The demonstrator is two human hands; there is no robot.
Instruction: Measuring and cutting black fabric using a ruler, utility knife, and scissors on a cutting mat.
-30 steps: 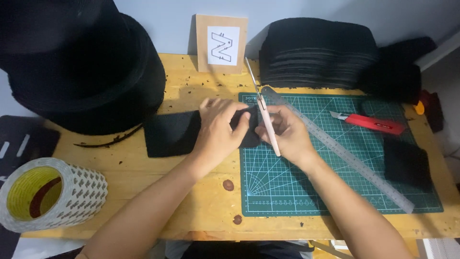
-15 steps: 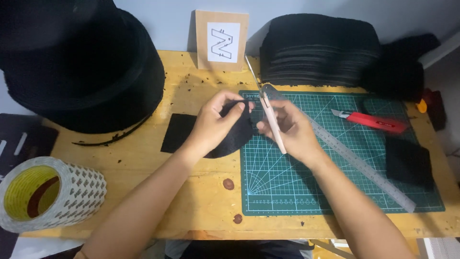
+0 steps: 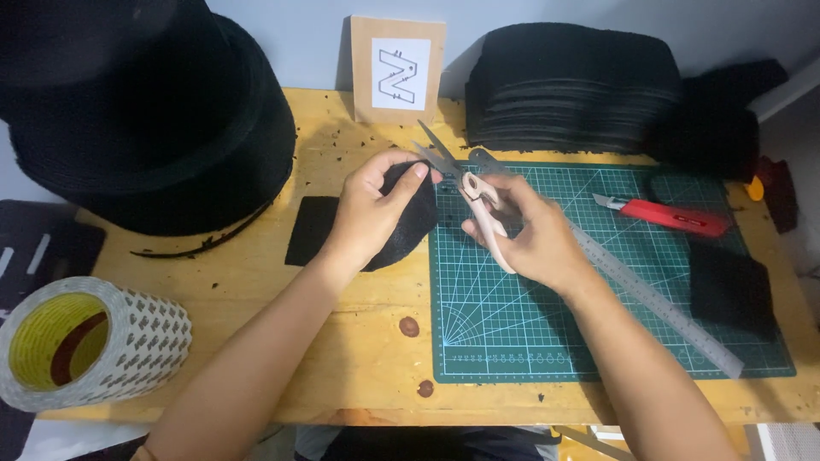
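A curved piece of black felt [image 3: 408, 224] is pinched in the left hand [image 3: 369, 213] at the left edge of the green cutting mat [image 3: 547, 341]. Pink-handled scissors [image 3: 465, 181] are gripped in the right hand [image 3: 528, 236], blades parted at the felt's upper edge. One rounded side appears cut; trimming seemingly remains.

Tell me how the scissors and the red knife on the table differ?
The scissors are in the right hand, lifted, blades open beside the black felt piece that the left hand holds; the red utility knife lies untouched on the green cutting mat. The scissors have pale pink handles and two long blades; the knife has a red body with only a short blade tip showing. Both are cutting tools.
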